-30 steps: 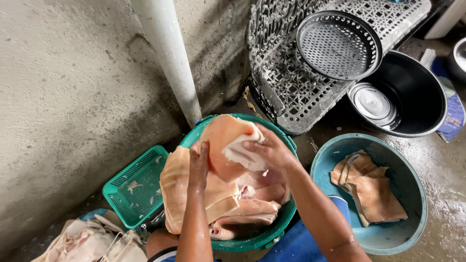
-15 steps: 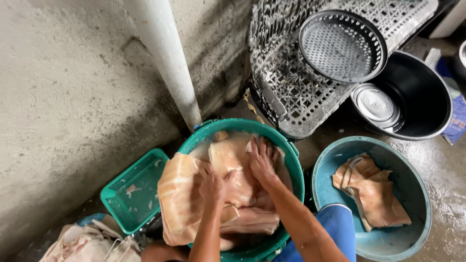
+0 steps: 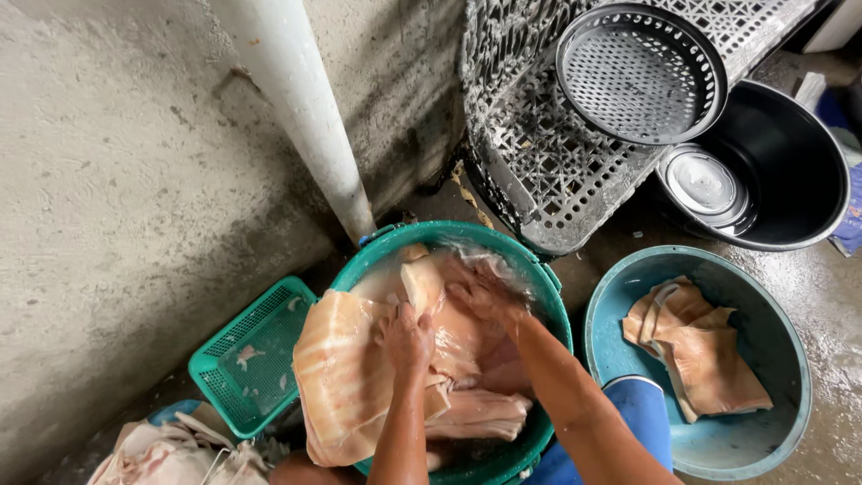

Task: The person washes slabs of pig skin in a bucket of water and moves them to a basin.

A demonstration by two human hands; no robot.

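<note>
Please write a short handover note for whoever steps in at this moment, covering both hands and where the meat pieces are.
Left hand: pressed flat on the pale meat slabs in the green tub.
Right hand: down on the meat farther back in the same tub, fingers spread.
Done: a few folded pieces lie in the blue basin to the right.
Left: a full tub of slabs, one draped over its near rim. The small green basket holds only scraps.
</note>
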